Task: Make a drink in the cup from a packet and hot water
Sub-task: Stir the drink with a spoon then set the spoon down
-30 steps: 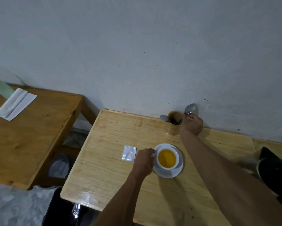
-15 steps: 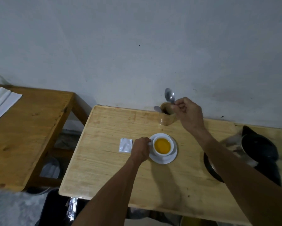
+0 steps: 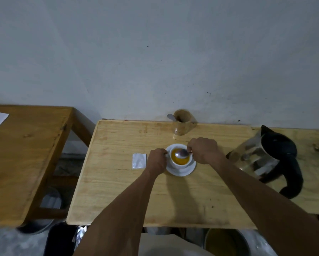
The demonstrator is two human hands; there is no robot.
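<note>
A second ago the right hand [image 3: 204, 150] was up at the wooden holder [image 3: 182, 124] by the wall, lifting out a spoon [image 3: 181, 153]. It has since come down to the cup [image 3: 180, 158], and the spoon's bowl now sits over the orange drink. The kettle [image 3: 265, 159] has come fully into sight at the right of the desk [image 3: 118, 191].

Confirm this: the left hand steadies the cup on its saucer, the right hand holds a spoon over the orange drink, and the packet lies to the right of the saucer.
One thing is wrong: the packet lies to the left of the saucer, beside the left hand, as the head view shows. The rest stands: the right hand holds the spoon over the cup.
</note>
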